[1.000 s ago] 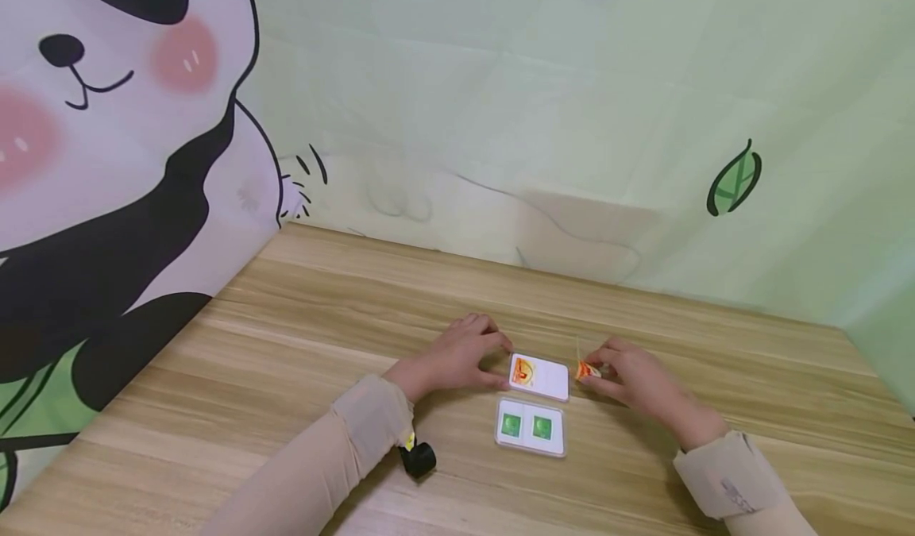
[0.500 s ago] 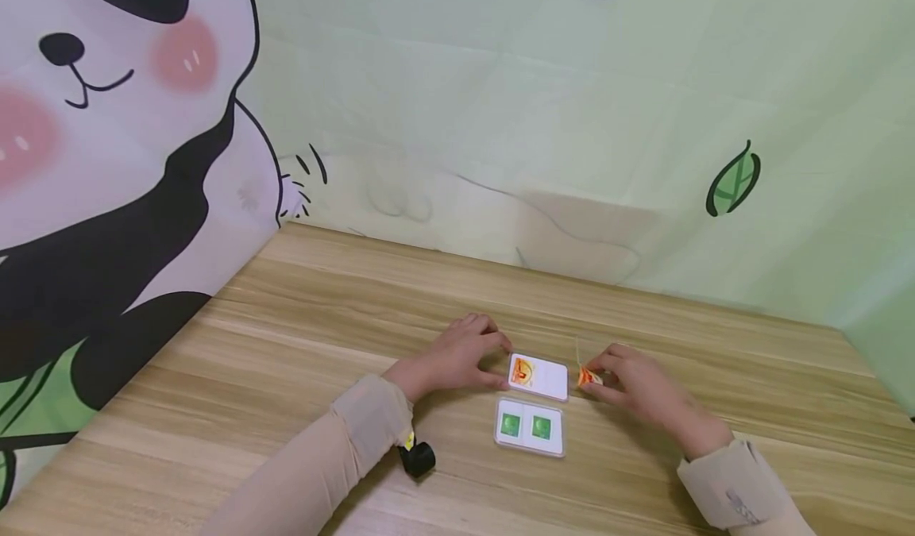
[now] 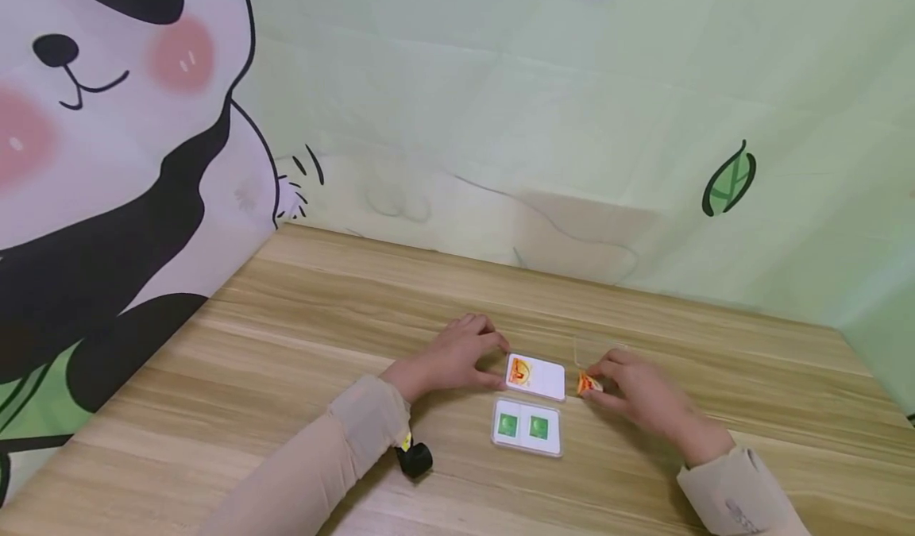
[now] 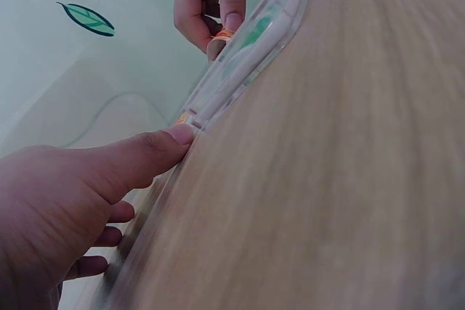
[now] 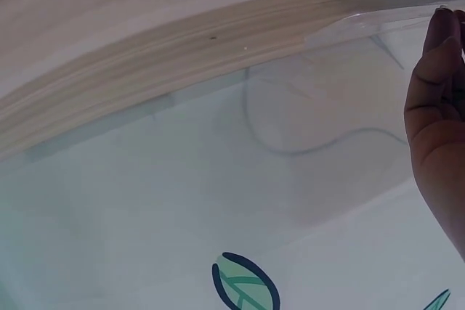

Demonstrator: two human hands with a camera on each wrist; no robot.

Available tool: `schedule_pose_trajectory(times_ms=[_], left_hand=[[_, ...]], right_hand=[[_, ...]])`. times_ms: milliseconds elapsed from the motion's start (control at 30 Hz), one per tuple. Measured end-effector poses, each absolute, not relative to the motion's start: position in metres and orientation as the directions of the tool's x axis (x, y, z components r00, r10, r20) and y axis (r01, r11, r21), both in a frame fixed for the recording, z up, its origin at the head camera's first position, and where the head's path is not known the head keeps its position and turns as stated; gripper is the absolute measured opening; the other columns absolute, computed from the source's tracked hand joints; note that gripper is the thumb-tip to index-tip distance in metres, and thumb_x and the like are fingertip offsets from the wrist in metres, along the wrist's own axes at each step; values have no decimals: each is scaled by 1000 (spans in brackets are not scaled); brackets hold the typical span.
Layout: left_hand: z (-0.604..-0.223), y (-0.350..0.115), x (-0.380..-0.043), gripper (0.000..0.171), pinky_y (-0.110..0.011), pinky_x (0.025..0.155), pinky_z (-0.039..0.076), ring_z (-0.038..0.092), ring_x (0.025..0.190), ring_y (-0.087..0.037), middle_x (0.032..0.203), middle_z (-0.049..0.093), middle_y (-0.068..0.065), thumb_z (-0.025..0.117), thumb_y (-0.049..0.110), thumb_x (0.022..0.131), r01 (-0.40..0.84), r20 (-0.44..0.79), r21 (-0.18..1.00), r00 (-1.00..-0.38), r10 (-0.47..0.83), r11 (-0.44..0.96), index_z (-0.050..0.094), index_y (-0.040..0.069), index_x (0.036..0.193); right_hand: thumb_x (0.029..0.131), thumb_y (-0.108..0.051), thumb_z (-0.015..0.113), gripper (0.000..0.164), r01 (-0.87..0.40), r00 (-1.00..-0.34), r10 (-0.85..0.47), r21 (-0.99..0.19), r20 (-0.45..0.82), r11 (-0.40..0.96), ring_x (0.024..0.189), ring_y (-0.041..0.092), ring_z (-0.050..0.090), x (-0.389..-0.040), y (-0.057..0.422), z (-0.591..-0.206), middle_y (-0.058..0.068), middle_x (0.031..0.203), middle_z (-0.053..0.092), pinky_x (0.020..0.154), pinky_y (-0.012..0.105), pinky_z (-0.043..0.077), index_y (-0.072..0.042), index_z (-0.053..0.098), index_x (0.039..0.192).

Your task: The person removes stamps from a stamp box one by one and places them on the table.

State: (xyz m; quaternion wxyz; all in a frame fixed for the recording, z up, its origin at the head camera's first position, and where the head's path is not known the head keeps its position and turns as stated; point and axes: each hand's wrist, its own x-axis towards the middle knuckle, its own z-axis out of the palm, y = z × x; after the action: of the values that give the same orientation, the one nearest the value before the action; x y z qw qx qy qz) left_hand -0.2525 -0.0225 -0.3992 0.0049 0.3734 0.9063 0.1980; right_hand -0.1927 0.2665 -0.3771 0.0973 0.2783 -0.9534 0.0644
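Orange-printed slip (image 3: 588,383): pinched in the right hand (image 3: 643,389), just beside the upper case (image 3: 549,378). Left hand (image 3: 453,357): loosely spread, touching that case's left end. Lower case (image 3: 524,442) carries two green pictures (image 3: 508,425); upper case carries one orange picture (image 3: 519,372) (right half blank). Assessment: lower apparently complete, upper half finished, held slip likely outstanding.

On the tabletop (image 3: 386,282), lower right of centre in the frame, a rear case (image 3: 546,379) is placed just behind a front case (image 3: 526,427). The rear case is flanked by the left hand (image 3: 453,356) and, at right, a slip (image 3: 588,383) held in the right hand (image 3: 649,393). Behind that hand, a plastic sheet (image 3: 592,348) is partly hidden.
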Motion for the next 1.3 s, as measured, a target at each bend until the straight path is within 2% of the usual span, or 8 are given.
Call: schedule_pose_trajectory(times_ms=[233, 567, 867, 1300], left_hand=[[-402, -24, -252, 50, -39, 103, 37, 46, 116, -20, 120, 53, -3, 72, 46, 81, 678, 150, 369, -718, 680, 635, 62, 19, 122], [-404, -25, -253, 51, -39, 103, 38, 46, 116, -19, 121, 54, -3, 72, 47, 81, 675, 147, 369, -721, 677, 639, 62, 20, 123], [-402, -25, -253, 51, -40, 102, 38, 46, 115, -20, 120, 54, -4, 73, 46, 81, 684, 162, 376, -713, 683, 625, 62, 19, 122], [-400, -24, -253, 51, -40, 103, 38, 46, 115, -20, 121, 55, -4, 72, 47, 81, 680, 146, 366, -716, 683, 635, 62, 19, 122]], right_hand=[[84, -28, 73, 27, -550, -825, -526, -81, 204, 831, 73, 3, 48, -191, 267, -380, -1, 93, 63, 67, 26, 49, -7, 71, 100], [84, -29, 73, 29, -545, -828, -525, -64, 194, 836, 78, 6, 54, -191, 267, -381, -1, 96, 62, 69, 28, 50, -7, 71, 103], [84, -29, 73, 29, -550, -822, -530, -50, 207, 834, 74, 4, 50, -190, 267, -383, -3, 93, 59, 63, 24, 47, -8, 71, 103], [84, -30, 72, 30, -555, -821, -538, -41, 192, 831, 74, 4, 48, -190, 268, -383, -3, 93, 57, 64, 24, 46, -8, 71, 104]])
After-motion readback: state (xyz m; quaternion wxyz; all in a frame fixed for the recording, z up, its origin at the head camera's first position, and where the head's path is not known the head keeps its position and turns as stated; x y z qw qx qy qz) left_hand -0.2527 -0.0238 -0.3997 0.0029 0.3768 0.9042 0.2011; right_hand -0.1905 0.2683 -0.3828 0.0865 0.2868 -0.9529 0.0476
